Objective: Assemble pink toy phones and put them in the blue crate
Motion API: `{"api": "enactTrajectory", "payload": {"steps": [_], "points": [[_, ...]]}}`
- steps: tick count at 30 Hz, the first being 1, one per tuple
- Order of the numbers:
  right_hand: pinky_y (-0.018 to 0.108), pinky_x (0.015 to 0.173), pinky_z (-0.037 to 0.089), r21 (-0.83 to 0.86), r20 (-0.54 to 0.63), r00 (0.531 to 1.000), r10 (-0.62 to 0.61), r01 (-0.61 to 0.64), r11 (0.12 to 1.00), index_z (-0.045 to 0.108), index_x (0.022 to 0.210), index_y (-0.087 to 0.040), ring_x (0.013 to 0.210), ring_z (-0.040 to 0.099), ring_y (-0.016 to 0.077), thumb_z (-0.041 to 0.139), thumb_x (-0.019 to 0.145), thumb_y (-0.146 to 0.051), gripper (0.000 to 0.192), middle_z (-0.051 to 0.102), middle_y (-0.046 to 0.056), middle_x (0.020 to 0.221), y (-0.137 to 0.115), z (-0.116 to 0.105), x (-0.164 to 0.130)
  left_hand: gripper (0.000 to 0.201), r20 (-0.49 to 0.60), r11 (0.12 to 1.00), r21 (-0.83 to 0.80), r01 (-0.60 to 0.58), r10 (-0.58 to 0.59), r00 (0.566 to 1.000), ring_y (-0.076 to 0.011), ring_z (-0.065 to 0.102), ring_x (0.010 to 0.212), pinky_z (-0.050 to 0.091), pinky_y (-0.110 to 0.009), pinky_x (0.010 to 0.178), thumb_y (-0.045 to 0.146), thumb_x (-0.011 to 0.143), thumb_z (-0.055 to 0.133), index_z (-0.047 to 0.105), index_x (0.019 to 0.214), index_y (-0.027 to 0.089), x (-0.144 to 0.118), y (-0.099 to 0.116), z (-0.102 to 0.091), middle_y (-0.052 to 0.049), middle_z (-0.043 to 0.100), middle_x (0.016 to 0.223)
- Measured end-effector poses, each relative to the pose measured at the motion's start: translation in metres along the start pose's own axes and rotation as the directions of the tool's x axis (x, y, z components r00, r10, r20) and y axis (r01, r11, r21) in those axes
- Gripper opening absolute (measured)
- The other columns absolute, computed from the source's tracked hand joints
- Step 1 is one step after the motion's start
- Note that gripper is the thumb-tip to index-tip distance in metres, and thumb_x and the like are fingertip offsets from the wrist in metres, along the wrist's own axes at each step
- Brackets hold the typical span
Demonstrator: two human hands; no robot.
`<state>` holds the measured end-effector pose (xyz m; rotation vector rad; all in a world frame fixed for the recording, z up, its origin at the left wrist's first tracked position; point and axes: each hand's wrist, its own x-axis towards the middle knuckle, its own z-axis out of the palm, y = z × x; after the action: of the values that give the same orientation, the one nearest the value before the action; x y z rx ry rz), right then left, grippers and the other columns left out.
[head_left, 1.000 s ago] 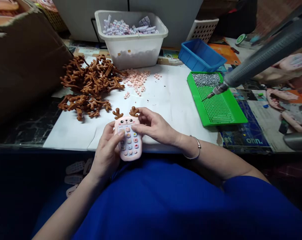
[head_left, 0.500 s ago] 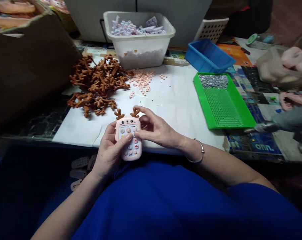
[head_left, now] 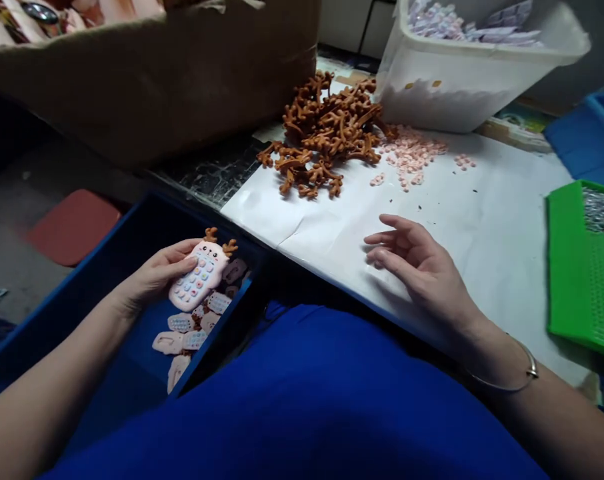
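Toy phone (head_left: 196, 283) now over near-left blue bin (head_left: 137, 363), clamped in L hand (head_left: 157, 275) only; R hand (head_left: 425, 270) freed up, fingers apart.

Looks dim, shows palest on the white-papered table (head_left: 507, 213), blackens below its near edge, stretches toward frame sides.

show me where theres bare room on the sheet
Widest free patch: the white sheet between the right hand and the green tray. Smaller: between the brown antler pieces and the sheet's near edge. Crowded: the far left, with those pieces and pink bits by the white tub.
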<state>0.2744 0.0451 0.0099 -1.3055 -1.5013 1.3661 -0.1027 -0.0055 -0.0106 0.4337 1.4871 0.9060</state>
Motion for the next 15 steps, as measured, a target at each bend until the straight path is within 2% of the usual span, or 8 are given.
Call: {"api": "enactTrajectory", "payload": {"steps": [2,5,9,13,15], "points": [[0.034,0.082,0.059,-0.023,-0.021,1.0,0.015,-0.015,1.0,0.054,0.121,-0.024,0.083,0.066,0.0142,0.071,0.077,-0.033,0.048,0.069,0.004,0.1,-0.002,0.0,0.0,0.048,-0.131,0.998,-0.062,0.027,-0.035,0.991,-0.021,0.068,0.058,0.058,-0.027,0.048,0.018,0.051,0.088,0.07,0.095,0.018,0.01,-0.02,-0.017,-0.007,0.075,0.078],[0.032,0.081,0.059,-0.08,-0.04,0.998,0.056,-0.059,0.995,0.061,0.112,-0.023,0.081,0.068,0.0144,0.071,0.077,-0.034,0.038,0.071,0.004,0.098,-0.006,0.001,0.001,0.034,-0.245,0.993,-0.115,0.036,-0.064,0.967,-0.0177,0.068,0.064,0.059,-0.025,0.056,0.006,0.064,0.077,0.066,0.095,0.014,0.028,-0.052,-0.031,-0.006,0.072,0.08],[0.032,0.079,0.06,-0.171,-0.093,0.99,0.11,-0.125,0.977,0.068,0.1,-0.021,0.078,0.069,0.0145,0.071,0.077,-0.037,0.028,0.073,0.005,0.096,-0.008,0.003,0.001,0.044,-0.415,0.986,-0.155,0.057,-0.117,0.902,-0.0123,0.066,0.066,0.057,-0.022,0.063,-0.009,0.068,0.067,0.06,0.106,0.012,0.049,-0.088,-0.043,-0.002,0.068,0.086],[0.032,0.074,0.061,-0.215,-0.15,0.981,0.121,-0.152,0.965,0.07,0.097,-0.022,0.075,0.069,0.0148,0.071,0.076,-0.04,0.027,0.074,0.005,0.092,-0.009,0.006,0.001,0.047,-0.566,0.983,-0.163,0.089,-0.167,0.807,-0.0114,0.063,0.072,0.056,-0.024,0.063,-0.003,0.082,0.064,0.054,0.124,0.015,0.066,-0.113,-0.052,-0.003,0.065,0.1],[0.032,0.072,0.061,-0.23,-0.188,0.973,0.13,-0.173,0.958,0.071,0.095,-0.022,0.073,0.069,0.0151,0.072,0.076,-0.039,0.026,0.074,0.005,0.091,-0.01,0.008,0.0,0.045,-0.597,0.983,-0.161,0.091,-0.171,0.784,-0.0138,0.064,0.08,0.058,-0.027,0.067,0.005,0.086,0.065,0.053,0.128,0.016,0.072,-0.123,-0.052,-0.005,0.063,0.109]]}}
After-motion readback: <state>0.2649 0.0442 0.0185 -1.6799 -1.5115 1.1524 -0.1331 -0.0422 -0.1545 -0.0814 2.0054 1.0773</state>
